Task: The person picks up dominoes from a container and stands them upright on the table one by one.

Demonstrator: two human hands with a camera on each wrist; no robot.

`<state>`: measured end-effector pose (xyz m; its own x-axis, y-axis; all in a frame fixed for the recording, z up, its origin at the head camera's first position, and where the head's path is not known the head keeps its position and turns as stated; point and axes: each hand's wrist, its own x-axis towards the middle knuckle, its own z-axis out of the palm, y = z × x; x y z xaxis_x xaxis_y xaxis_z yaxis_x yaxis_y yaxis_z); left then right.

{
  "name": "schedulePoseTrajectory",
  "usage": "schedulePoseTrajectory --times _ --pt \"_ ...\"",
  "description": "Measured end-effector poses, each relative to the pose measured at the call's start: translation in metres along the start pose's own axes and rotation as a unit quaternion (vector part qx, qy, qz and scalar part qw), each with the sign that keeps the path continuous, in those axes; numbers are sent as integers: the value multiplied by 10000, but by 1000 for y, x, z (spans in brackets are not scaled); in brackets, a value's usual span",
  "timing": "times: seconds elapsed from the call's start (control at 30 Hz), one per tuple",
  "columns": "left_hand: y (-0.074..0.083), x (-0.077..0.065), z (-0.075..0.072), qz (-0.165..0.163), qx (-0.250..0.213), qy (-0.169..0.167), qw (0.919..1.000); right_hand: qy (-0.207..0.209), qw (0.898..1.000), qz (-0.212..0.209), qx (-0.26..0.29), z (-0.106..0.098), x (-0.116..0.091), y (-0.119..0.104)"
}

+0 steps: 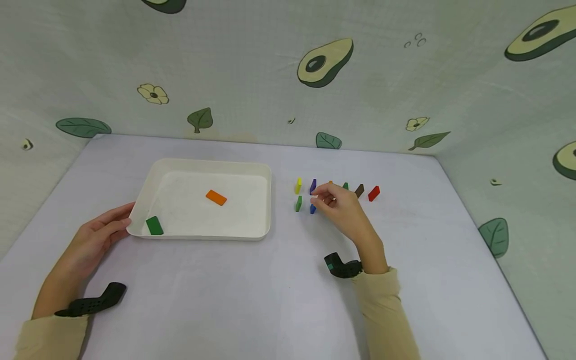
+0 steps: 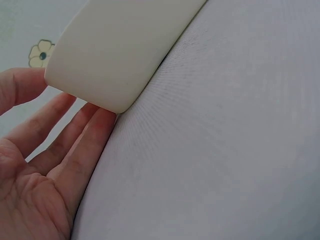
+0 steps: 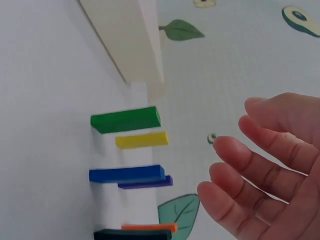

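My left hand [image 1: 101, 230] touches the near left corner of a white tray [image 1: 202, 236]. Its fingers [image 2: 82, 150] lie fairly straight against the tray's outer wall. An orange domino block [image 1: 216, 197] and a green domino block [image 1: 155, 225] lie flat in the tray. Right of the tray, my right hand [image 1: 339, 207] hovers over upright domino blocks, fingers loosely bent, holding nothing. Nearest its fingertips are a purple block [image 1: 313, 186] and a blue block [image 3: 127, 174]. A yellow block [image 1: 298, 185] and a green block [image 1: 299, 203] stand left of them. The hand partly hides others.
Further right along the back row stand a brown block [image 1: 359, 190] and a red block [image 1: 374, 193]. In the right wrist view a dark block [image 3: 132, 235] shows at the bottom edge. A printed cloth [image 1: 252, 75] hangs behind the white table [image 1: 225, 300].
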<state>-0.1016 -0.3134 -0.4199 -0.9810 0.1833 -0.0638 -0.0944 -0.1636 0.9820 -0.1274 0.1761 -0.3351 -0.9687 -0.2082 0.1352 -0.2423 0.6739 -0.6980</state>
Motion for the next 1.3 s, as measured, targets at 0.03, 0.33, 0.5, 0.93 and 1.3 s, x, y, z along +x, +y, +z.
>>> schedulePoseTrajectory --times 0.03,0.33,0.5,0.93,1.3 --pt "0 0 0 15 11 -2 10000 -35 10000 -63 30 2 0 -3" --pt "-1 -1 0 -77 142 111 9998 -291 9980 -528 196 24 4 -28" --pt "-1 -2 -1 -211 252 250 9991 -424 9968 -596 319 34 9 -39" --pt "-2 0 1 -117 250 130 9995 -799 9909 -775 755 74 24 -57" --pt "-1 -2 -1 -211 343 255 9989 -1045 9874 -612 1017 106 36 -71"
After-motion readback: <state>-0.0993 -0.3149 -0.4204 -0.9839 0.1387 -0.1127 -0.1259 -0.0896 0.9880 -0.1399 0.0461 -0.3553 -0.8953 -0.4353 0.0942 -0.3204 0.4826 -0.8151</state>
